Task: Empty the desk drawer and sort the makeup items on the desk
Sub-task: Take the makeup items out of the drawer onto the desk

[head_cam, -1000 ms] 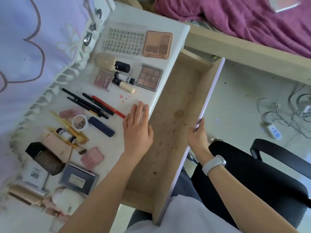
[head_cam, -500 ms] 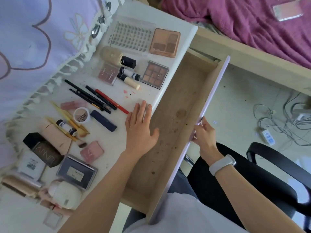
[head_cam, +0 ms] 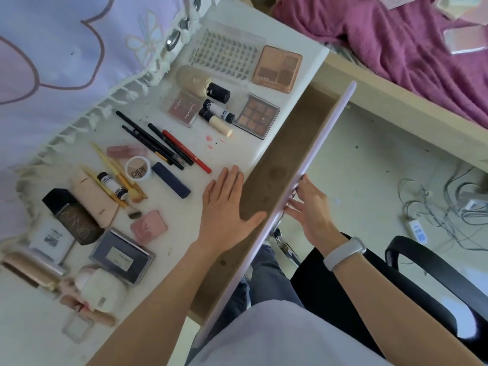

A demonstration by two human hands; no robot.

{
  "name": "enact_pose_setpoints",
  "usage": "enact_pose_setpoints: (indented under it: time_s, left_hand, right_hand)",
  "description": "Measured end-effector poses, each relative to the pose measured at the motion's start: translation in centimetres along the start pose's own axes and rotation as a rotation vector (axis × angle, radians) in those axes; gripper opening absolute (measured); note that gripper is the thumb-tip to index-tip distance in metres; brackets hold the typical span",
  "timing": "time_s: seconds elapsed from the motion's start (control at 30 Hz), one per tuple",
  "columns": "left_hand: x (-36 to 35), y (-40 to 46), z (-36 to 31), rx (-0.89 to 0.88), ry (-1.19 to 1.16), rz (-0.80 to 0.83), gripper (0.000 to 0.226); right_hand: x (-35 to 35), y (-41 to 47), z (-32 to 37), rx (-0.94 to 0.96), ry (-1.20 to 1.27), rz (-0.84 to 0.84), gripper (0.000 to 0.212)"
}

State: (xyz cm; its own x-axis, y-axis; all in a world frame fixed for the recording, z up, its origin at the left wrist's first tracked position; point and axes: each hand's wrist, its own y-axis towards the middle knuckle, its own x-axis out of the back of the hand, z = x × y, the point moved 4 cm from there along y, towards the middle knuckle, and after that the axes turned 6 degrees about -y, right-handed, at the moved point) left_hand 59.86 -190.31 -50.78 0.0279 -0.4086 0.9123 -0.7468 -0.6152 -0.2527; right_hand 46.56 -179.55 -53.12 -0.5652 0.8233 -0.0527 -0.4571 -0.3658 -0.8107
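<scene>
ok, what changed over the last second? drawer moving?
The drawer has slid partly in, with less of its bare floor showing. The right hand went from gripping the drawer front's edge to pressing it with straight fingers. The left hand stayed flat at the desk edge; the makeup is unmoved.

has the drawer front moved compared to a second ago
Yes. The drawer front has gone in toward the desk edge; the strip of drawer floor showing between them is narrower. The right hand presses on it.
</scene>
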Motion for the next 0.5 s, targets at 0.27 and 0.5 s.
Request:
enact_pose_setpoints:
  time_s: [0.27, 0.5]
  left_hand:
    - [0.0, -0.6, 0.5, -0.058, 0.057, -0.107, 0.075]
    - [0.2, -0.5, 0.4, -0.025, 0.006, -0.121, 0.073]
  right_hand:
    - [-5.7, 0.9, 1.5, -0.017, 0.058, 0.214, 0.039]
    - [-6.1, 1.2, 1.9, -0.016, -0.016, 0.212, 0.038]
